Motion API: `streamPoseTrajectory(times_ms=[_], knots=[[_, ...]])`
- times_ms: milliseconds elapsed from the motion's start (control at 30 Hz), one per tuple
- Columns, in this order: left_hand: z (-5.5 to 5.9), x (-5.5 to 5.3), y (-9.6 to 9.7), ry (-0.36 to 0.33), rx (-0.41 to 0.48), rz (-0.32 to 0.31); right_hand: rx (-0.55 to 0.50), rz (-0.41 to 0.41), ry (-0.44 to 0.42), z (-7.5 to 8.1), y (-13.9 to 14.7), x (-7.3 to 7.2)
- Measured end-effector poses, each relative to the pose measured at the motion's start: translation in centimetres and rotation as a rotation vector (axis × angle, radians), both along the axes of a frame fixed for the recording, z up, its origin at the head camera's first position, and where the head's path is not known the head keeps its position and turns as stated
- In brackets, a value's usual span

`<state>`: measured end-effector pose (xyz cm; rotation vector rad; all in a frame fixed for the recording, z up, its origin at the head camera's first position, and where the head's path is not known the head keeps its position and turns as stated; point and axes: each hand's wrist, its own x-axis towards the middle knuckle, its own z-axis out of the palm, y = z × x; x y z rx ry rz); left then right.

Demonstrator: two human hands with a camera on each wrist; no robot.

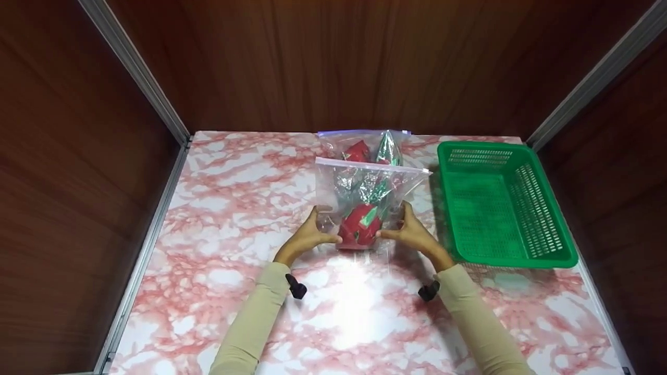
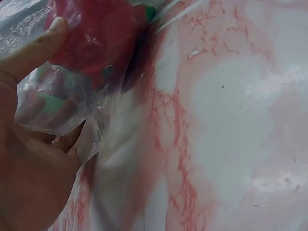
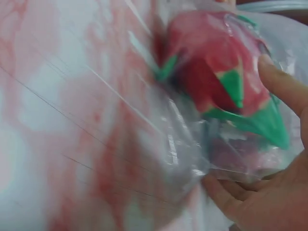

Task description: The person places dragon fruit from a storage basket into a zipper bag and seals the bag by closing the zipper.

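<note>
A clear zip bag (image 1: 333, 179) with a pale slider strip along its top stands in front of me, a red dragon fruit (image 1: 359, 226) with green scales at its bottom. More red and green shapes show through the plastic. My left hand (image 1: 307, 234) holds the bag's left side, thumb (image 2: 57, 29) against the fruit through the plastic and fingers behind. On the right side my right hand (image 1: 415, 233) grips in the same way, its thumb (image 3: 276, 79) in front. The fingers behind the bag are partly hidden.
Just behind stands another clear zip bag (image 1: 333, 139) with a blue-violet strip, holding a red dragon fruit (image 1: 358, 151). To the right lies a green plastic basket (image 1: 477, 205) with slotted walls. Brown wood panels (image 1: 333, 67) enclose the marbled pink-and-white table (image 1: 219, 208).
</note>
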<state>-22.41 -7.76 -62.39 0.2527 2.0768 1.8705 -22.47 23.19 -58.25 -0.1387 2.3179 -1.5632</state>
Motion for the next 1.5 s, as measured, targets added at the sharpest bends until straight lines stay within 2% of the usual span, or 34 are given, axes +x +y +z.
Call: streamPoseTrajectory(times_ms=[67, 133, 300, 367, 600, 733, 833, 933, 1167, 1400, 1500], knots=[[-0.1, 0.0, 0.2, 0.008, -0.025, 0.013, 0.02, -0.022, -0.012, -0.5, -0.1, 0.2], [-0.3, 0.1, 0.3, 0.014, -0.05, 0.036, 0.028, -0.007, -0.027, -0.8, 0.0, 0.2], [-0.7, 0.1, 0.3, 0.033, -0.097, 0.097, -0.008, 0.084, -0.033, -1.2, 0.4, 0.4], [-0.8, 0.1, 0.3, 0.038, -0.108, 0.117, -0.035, 0.095, -0.02, -1.4, 0.3, 0.5], [-0.5, 0.4, 0.2, 0.063, -0.125, 0.146, -0.102, 0.045, 0.048, -1.8, -0.5, 0.7], [-0.1, 0.2, -0.1, 0.078, -0.039, 0.148, -0.13, 0.042, 0.05, -1.6, -0.7, 0.7], [0.2, 0.0, -0.2, 0.055, 0.088, 0.134, -0.122, 0.021, 0.048, -1.3, -0.9, 0.6], [0.5, -0.1, -0.3, 0.032, 0.158, 0.151, -0.142, 0.009, 0.05, -1.0, -1.2, 0.4], [0.8, -0.2, -0.5, -0.022, 0.235, 0.18, -0.254, -0.024, 0.051, -0.4, -2.3, -0.4], [1.2, 0.0, -1.5, -0.067, 0.247, 0.143, -0.225, -0.057, 0.03, 0.2, -3.5, -1.3], [1.5, 0.0, -2.1, -0.099, 0.285, 0.134, -0.256, -0.068, 0.005, 0.3, -4.1, -1.7]])
